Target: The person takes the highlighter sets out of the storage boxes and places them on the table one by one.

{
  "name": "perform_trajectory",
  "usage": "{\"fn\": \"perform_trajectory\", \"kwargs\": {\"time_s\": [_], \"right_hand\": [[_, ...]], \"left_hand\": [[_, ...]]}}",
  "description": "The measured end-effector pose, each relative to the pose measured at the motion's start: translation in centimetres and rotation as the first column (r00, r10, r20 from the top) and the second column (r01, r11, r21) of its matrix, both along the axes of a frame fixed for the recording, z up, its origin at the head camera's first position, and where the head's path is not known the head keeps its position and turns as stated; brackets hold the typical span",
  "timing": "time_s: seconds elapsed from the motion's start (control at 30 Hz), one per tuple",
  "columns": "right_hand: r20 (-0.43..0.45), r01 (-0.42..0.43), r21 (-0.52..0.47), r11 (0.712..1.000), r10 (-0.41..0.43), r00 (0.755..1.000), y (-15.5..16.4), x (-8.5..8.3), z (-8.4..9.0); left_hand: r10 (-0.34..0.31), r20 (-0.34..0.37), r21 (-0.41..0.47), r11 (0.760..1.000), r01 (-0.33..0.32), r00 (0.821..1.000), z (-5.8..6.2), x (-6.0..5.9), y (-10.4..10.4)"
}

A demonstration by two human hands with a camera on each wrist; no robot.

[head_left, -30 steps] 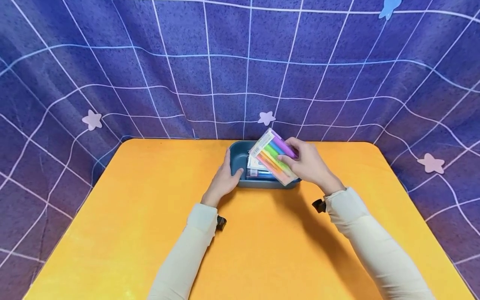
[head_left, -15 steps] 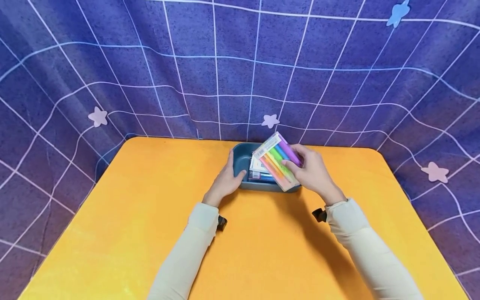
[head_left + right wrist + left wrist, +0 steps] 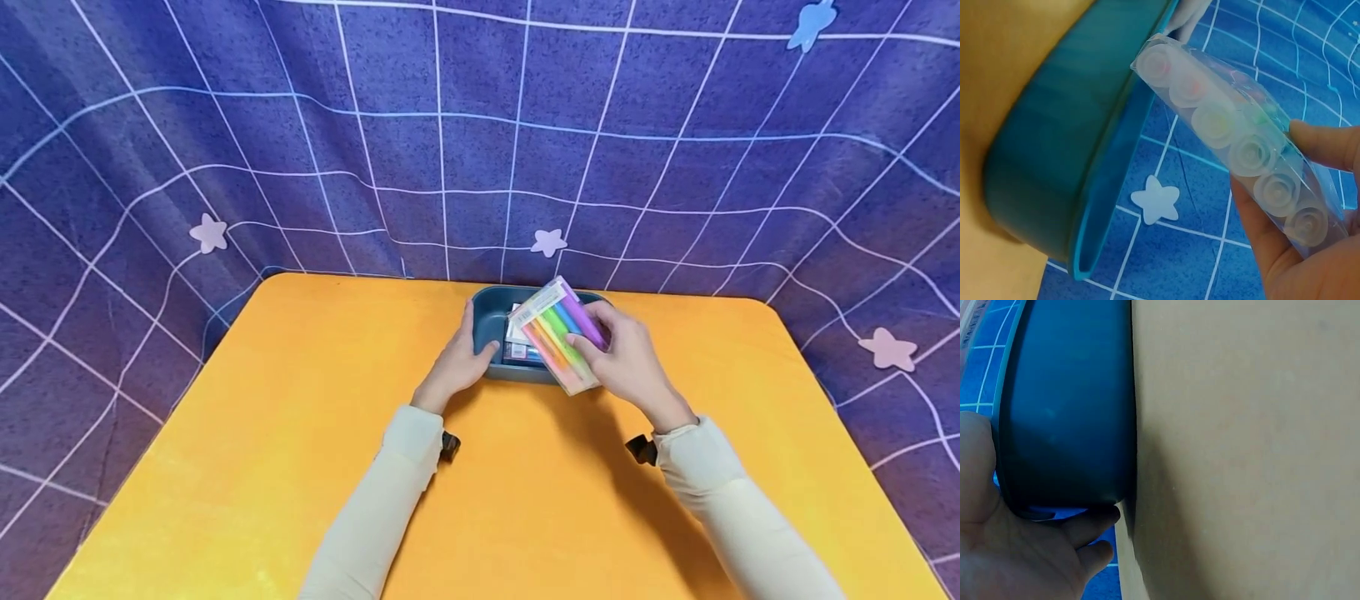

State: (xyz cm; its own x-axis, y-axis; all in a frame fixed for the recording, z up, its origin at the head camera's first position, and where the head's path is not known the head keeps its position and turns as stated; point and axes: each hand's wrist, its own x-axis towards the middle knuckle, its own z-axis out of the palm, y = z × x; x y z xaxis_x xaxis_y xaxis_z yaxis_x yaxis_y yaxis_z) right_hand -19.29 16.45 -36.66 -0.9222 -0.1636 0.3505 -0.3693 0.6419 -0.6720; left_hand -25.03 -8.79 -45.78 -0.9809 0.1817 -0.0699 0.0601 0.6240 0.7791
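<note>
A dark teal plastic bin (image 3: pixel 491 321) stands at the far middle of the orange table (image 3: pixel 300 433). My left hand (image 3: pixel 459 367) grips the bin's left end (image 3: pixel 1066 412), fingers curled round the corner. My right hand (image 3: pixel 626 362) holds a clear pack of coloured markers (image 3: pixel 558 333) tilted over the bin's right part, thumb on top. In the right wrist view the pack's round marker ends (image 3: pixel 1235 150) show beside the bin's rim (image 3: pixel 1104 181). Another packet (image 3: pixel 517 342) lies inside the bin, mostly hidden.
A purple grid-patterned cloth (image 3: pixel 450 142) with pale stars hangs behind and around the table. The table's rounded far corners lie close to the cloth. Both cream sleeves (image 3: pixel 390 500) reach over the near half of the table.
The marker pack has come down a little and closer to the bin in my right hand. My left hand stays on the bin's left end.
</note>
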Motion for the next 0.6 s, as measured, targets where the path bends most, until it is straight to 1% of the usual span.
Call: {"fn": "perform_trajectory", "kwargs": {"time_s": [0.2,0.43,0.6], "right_hand": [[0.019,-0.009,-0.022,1.0,0.01,1.0,-0.4,0.6,-0.1],[0.012,-0.037,-0.025,0.999,0.038,0.999,-0.9,1.2,0.0],[0.03,-0.033,-0.028,0.999,0.034,0.999,-0.9,1.7,-0.2]], "left_hand": [[0.002,-0.014,0.005,1.0,-0.002,1.0,-0.1,-0.1,-0.1],[0.009,-0.01,0.006,1.0,-0.009,1.0,-0.3,-0.1,-0.1],[-0.007,-0.027,0.025,1.0,0.008,1.0,-0.4,-0.2,0.1]]}}
